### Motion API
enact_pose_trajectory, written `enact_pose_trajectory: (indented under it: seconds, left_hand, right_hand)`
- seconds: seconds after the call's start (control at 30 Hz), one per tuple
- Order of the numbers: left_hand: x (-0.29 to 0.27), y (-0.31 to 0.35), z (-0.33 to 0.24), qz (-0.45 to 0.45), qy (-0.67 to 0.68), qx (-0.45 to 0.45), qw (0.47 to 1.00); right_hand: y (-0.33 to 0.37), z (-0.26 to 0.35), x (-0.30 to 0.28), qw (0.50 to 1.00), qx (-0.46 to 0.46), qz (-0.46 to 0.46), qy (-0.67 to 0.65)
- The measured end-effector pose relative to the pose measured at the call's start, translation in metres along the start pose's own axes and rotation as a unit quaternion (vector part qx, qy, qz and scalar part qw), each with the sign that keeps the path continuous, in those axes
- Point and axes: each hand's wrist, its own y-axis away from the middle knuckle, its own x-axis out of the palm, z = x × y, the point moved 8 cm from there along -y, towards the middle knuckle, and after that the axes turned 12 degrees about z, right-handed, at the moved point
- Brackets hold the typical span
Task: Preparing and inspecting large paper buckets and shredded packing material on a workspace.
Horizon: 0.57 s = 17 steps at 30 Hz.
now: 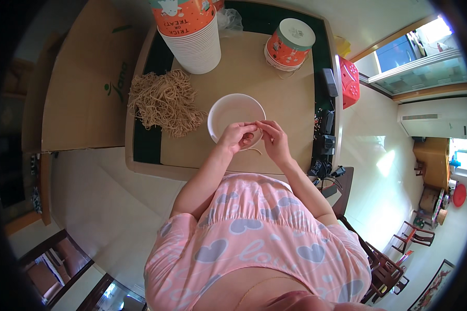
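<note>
A white paper tub (220, 111) stands at the near middle of the table, its open mouth facing up. My left hand (237, 136) and my right hand (276, 140) meet above its near right rim, with fingertips pinched together. A short length of tan cord (256, 151) shows just below my hands. The cord runs up toward the fingers, though the pinched part is too small to see clearly. Left of the tub lies a loose tangled heap of tan cords (166, 101).
A tall stack of white paper tubs (194, 49), the top one orange, stands at the far left. At the far right, an orange-patterned tub (290, 49) sits upside down. Black adapters (326, 122) line the right edge. Beside the table, a cardboard box (85, 88) stands open.
</note>
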Motion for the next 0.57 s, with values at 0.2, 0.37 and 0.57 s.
enact_pose_trajectory:
  seconds: [0.2, 0.37, 0.57]
  left_hand:
    - [-0.003, 0.003, -0.006, -0.038, -0.147, 0.022, 0.988]
    - [0.006, 0.01, -0.018, -0.06, -0.29, 0.068, 0.953]
    - [0.01, 0.019, -0.028, -0.063, -0.288, 0.078, 0.952]
  right_hand:
    - [-0.005, -0.003, 0.0, 0.989, 0.099, 0.071, -0.078]
    - [-0.01, -0.004, -0.004, 0.989, 0.125, 0.079, -0.034]
    - [-0.012, -0.009, -0.003, 0.99, 0.121, 0.07, 0.006]
